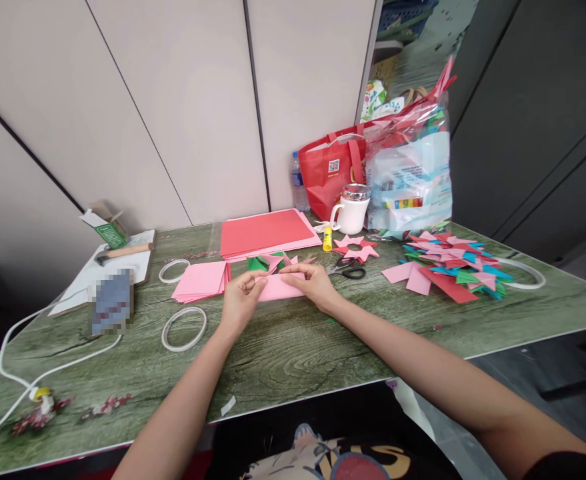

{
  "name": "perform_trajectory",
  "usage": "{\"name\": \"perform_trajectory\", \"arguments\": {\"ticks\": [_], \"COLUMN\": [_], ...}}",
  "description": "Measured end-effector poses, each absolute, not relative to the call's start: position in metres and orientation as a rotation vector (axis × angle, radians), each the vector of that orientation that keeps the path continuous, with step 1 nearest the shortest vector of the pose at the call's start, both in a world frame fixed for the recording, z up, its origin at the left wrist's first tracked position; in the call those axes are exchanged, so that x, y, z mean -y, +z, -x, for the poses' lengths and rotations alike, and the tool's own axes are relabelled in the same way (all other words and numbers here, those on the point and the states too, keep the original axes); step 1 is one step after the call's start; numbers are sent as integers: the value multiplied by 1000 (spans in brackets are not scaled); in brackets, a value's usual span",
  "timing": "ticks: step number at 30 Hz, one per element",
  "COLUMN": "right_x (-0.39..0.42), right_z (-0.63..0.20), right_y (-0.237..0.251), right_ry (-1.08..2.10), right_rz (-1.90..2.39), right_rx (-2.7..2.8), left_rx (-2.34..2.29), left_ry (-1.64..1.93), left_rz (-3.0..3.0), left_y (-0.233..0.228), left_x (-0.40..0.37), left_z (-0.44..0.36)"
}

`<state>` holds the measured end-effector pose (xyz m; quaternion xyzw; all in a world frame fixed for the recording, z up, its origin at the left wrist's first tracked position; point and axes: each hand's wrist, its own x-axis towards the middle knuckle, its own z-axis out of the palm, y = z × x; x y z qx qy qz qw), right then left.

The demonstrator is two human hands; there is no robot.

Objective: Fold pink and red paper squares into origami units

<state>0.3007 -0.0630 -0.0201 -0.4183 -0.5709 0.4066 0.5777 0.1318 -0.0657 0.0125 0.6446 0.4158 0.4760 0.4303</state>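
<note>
A fold in a pink paper sheet [280, 288] appears to be in hand, and this sheet serves as the landmark. At its left edge, the left hand [240, 300] is closed in a pinch on the paper; at its upper right edge, the right hand [313, 281] is pressed down with fingers curled over it. The next move is judged to call for matched edges and a firm crease. Left of the sheet, a stack of pink squares [201, 280] and two tape rings [183, 329] are seen; behind it, red card [265, 232]; to its right, scissors [349, 269] and a heap of folded coloured pieces [447, 263]. Everything is laid on a green wood-grain table [293, 353] set against pale wall panels.
</note>
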Motion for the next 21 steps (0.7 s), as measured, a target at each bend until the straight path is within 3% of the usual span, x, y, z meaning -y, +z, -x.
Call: {"name": "perform_trajectory", "arguments": {"ticks": [21], "right_x": [61], "right_z": [-301], "right_y": [-24], "right_ry": [919], "right_rz": [1010], "right_rx": [1370], "left_rx": [-1090], "left_ry": [1178], "left_rz": [-1586], "left_y": [13], "left_x": [65], "left_z": [-133]}}
